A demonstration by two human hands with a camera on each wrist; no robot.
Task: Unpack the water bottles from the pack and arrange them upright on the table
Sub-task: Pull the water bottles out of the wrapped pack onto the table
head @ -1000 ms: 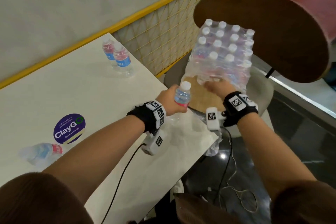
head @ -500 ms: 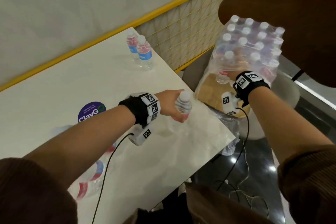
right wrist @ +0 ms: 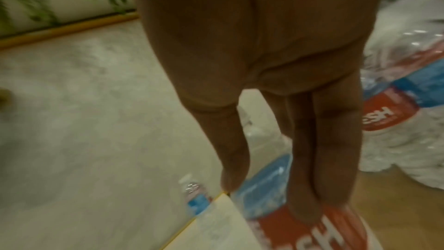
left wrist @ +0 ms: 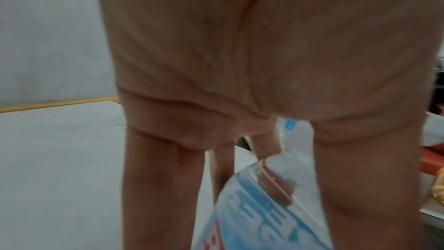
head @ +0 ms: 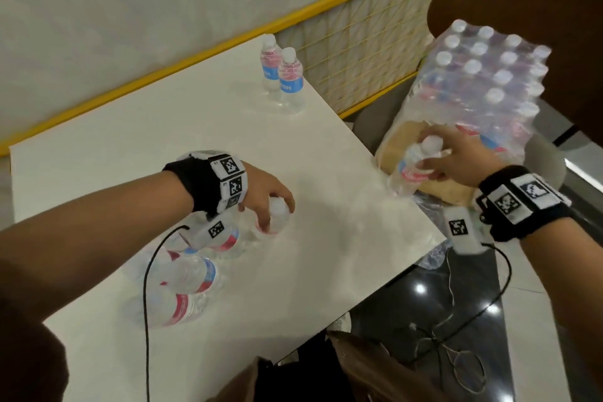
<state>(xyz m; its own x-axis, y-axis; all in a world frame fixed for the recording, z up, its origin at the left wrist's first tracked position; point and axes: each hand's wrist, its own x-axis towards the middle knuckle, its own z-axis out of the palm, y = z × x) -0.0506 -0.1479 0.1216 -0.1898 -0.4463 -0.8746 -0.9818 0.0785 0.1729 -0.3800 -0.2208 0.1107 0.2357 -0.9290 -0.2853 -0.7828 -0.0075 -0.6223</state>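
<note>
The left hand [head: 264, 192] reaches down over the middle of the white surface [head: 326, 238] and grips a water bottle [head: 275, 217] from above, fingers curled round its cap and shoulder. That bottle stands on the surface, upright or nearly so. In the left wrist view the fingers [left wrist: 163, 187] hang down beside the bottle's blue and red label [left wrist: 259, 216], with the thumb on its other side.

Just behind and below the left wrist lies a cluster of other bottles [head: 192, 274] with red and blue labels; they are blurred, so whether each stands or lies cannot be told. Two more bottles [head: 282, 75] stand upright side by side at the far corner of the surface, well apart from both hands.

The right hand [head: 456, 157] is off the surface's right edge, clamped round the neck of another bottle [head: 412, 168] that tilts, its base pointing down toward the surface edge. This bottle sits at the torn open front of the plastic-wrapped pack [head: 483, 85], which rests on a chair seat [head: 424, 140] beside the surface. In the right wrist view the fingers [right wrist: 312, 168] press on a red and blue label [right wrist: 288, 225].
</note>
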